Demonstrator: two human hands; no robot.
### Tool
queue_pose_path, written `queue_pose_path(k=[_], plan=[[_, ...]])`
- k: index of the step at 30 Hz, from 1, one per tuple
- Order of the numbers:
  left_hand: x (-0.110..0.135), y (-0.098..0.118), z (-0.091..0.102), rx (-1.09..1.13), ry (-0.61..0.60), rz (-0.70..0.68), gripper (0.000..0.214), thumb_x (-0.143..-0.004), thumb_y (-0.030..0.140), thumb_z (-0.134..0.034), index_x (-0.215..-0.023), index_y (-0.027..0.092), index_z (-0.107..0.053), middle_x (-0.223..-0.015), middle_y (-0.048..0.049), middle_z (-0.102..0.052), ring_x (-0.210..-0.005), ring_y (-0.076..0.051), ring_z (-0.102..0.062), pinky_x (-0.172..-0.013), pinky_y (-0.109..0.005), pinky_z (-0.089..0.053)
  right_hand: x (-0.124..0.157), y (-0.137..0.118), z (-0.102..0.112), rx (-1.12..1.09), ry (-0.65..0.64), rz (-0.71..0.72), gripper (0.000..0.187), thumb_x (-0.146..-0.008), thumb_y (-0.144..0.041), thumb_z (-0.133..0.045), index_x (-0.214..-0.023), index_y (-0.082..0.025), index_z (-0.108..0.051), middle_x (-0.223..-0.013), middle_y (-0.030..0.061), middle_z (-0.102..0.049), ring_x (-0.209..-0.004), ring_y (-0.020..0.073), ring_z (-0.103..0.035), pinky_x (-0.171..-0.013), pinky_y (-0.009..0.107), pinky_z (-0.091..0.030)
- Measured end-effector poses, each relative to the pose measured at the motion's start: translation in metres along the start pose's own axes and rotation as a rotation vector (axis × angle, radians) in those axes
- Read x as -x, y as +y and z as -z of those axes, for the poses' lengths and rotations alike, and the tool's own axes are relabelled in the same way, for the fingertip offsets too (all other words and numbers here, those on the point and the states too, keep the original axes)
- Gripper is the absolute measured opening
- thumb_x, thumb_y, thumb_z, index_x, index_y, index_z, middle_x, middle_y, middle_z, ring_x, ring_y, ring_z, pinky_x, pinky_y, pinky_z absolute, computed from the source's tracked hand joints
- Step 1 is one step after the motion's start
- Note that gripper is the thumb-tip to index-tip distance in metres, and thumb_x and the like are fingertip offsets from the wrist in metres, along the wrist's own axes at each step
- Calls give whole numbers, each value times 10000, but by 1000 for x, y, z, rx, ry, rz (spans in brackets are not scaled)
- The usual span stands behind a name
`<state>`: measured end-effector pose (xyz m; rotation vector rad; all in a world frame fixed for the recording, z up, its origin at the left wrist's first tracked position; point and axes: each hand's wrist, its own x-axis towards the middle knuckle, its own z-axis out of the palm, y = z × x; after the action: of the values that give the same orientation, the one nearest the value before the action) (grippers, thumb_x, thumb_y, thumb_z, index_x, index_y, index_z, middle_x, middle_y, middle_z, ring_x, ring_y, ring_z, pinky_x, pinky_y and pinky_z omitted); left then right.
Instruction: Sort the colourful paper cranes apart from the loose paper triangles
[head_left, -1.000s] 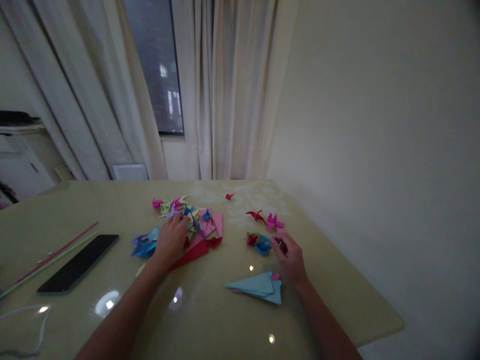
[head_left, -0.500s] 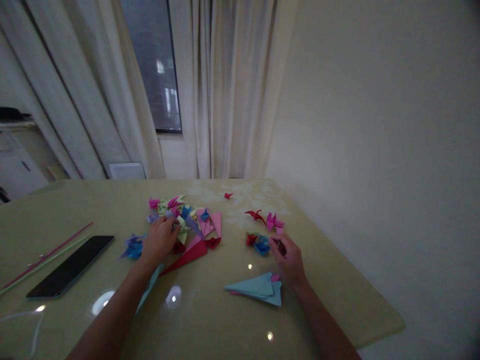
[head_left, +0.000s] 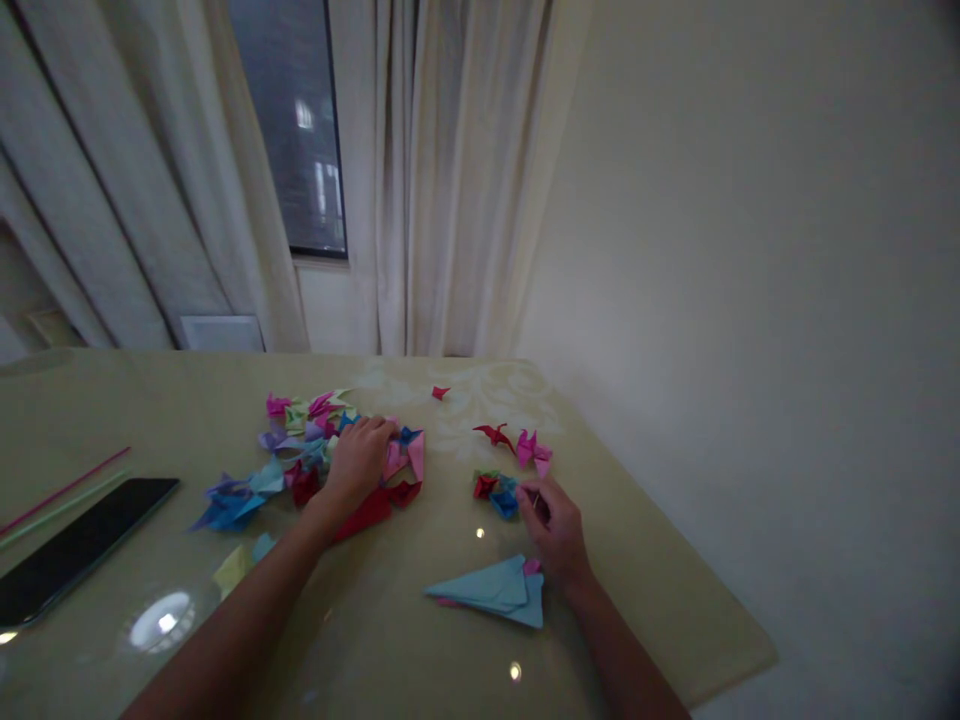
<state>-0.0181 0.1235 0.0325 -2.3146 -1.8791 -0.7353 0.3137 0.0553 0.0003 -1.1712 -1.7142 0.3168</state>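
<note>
Both hands are out over the table. The left hand lies palm down on a pile of folded paper shapes in pink, green, purple and blue, its fingers bent onto the pink pieces at the pile's right edge; whether it grips one cannot be told. A flat red sheet sticks out from under its wrist. The right hand rests on the table with fingers curled close together, the tips just beside a small red and blue cluster; whether anything is pinched between them is too dim to tell. Just in front of that hand lies a light blue folded sheet, touching the heel of the palm. Beyond the cluster sit a red paper crane and a pink folded piece. Far to the left lie a dark phone and two thin straws.
</note>
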Motion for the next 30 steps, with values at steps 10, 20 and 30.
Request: queue_pose_path(k=[10, 20, 30], plan=[[35, 127, 22, 494, -276, -441, 134, -948, 126, -580, -996, 222, -660, -1005, -36, -720, -948, -199, -672, -812, -291, -478, 2, -4, 3, -192, -176, 211, 201, -1034, -392, -670, -1047, -238, -798, -884, 57, -762, -768, 205, -713, -709, 310, -594], [29, 119, 0, 888, -216, -247, 7, -936, 206, -640, -942, 210, -641, -896, -12, -704, -833, -167, -660, -765, -273, -520, -6, -9, 12, -194, -82, 281, 94, -974, -320, -766, -1015, -248, -812, -884, 51, -785, -785, 203, -742, -717, 307, -624], [23, 53, -22, -125, -271, 7, 325, -997, 286, -560, -1245, 125, -697, -1380, -278, -654, -1296, -454, -613, -1044, -624, -481, -13, 32, 43, 99, 175, -50, 376, -987, -549, -635, -951, -204, -779, -923, 111, -773, -815, 252, -751, -760, 387, -637]])
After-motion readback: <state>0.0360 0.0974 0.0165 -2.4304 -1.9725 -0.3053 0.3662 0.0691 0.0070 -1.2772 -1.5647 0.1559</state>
